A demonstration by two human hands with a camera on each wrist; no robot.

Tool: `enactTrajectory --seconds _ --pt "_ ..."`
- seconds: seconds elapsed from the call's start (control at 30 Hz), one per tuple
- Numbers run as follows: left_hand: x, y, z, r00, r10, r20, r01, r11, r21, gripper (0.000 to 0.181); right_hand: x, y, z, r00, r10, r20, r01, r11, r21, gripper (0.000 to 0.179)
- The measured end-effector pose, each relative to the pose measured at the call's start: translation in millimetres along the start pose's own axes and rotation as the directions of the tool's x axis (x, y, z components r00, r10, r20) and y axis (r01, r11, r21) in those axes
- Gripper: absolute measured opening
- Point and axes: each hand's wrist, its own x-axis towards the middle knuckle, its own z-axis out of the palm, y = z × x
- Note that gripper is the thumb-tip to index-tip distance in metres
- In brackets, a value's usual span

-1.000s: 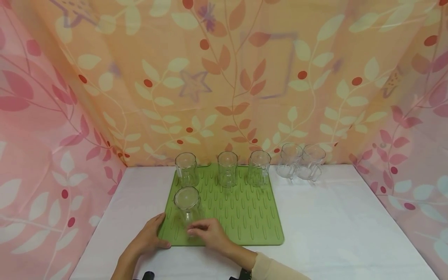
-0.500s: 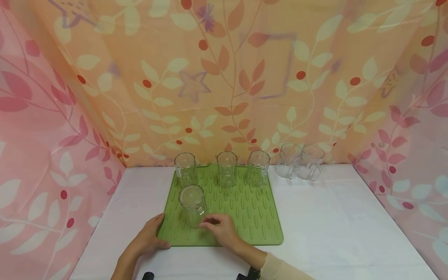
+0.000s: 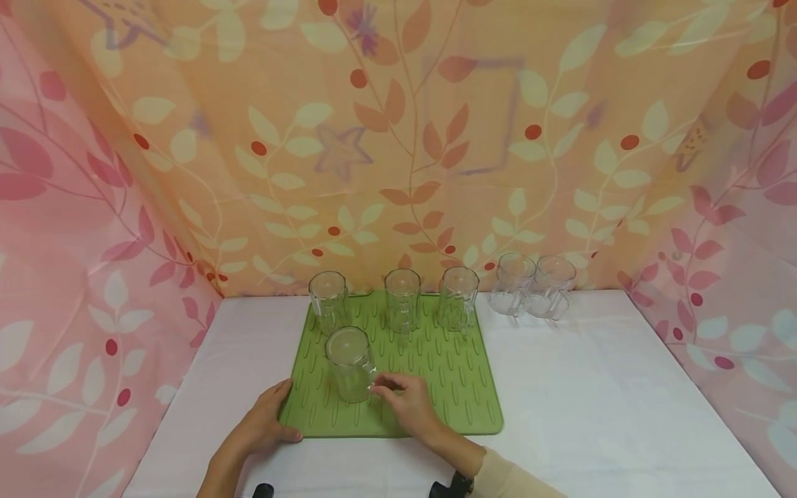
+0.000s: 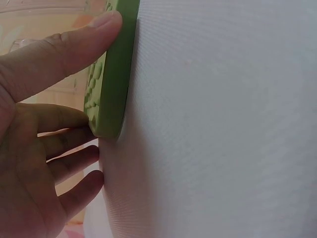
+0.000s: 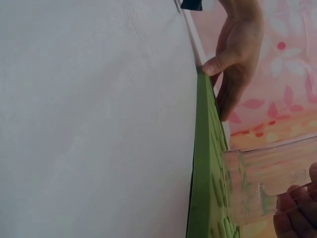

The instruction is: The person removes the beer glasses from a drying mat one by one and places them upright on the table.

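A clear glass mug (image 3: 349, 366) stands upside down on the front left part of the green ridged mat (image 3: 448, 387), its base facing up and its handle turned to the right. The right hand (image 3: 407, 404) pinches that handle between thumb and curled fingers; in the right wrist view its fingers (image 5: 294, 210) show beside the glass. The left hand (image 3: 264, 415) rests at the mat's front left corner. Its thumb (image 4: 84, 47) lies against the front edge, and its nearly straight fingers (image 4: 64, 119) touch the side edge.
Several more glass mugs stand behind: one at the mat's back left (image 3: 328, 304), two at its back middle (image 3: 402, 304) and right (image 3: 459, 301). Two others (image 3: 551, 290) stand close together on the white table (image 3: 591, 401), right of the mat. Patterned cloth walls (image 3: 411, 173) enclose the table.
The mug in the right hand has moved a little to the right, and its handle has turned from the front toward the right. The right hand has followed it; the left hand stays in place.
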Motion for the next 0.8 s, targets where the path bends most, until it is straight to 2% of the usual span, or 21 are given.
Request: enactTrajectory --seconds 0.23,0.5,0.8 --pt "-0.1 0.7 0.0 1.0 -0.01 0.009 0.01 1.0 0.003 0.112 1.6 3 -7 0.998 -0.026 -0.049 0.025 0.999 -0.034 0.009" --pt "-0.9 0.4 -0.2 1.0 -0.011 0.017 0.01 1.0 0.008 0.113 2.4 3 -14 0.994 0.037 -0.104 -0.041 0.999 -0.035 0.014" --pt "-1.8 0.9 -0.3 1.0 -0.01 0.015 0.01 1.0 0.004 0.113 2.2 6 -23 0.991 -0.048 -0.127 0.042 0.998 -0.05 0.016"
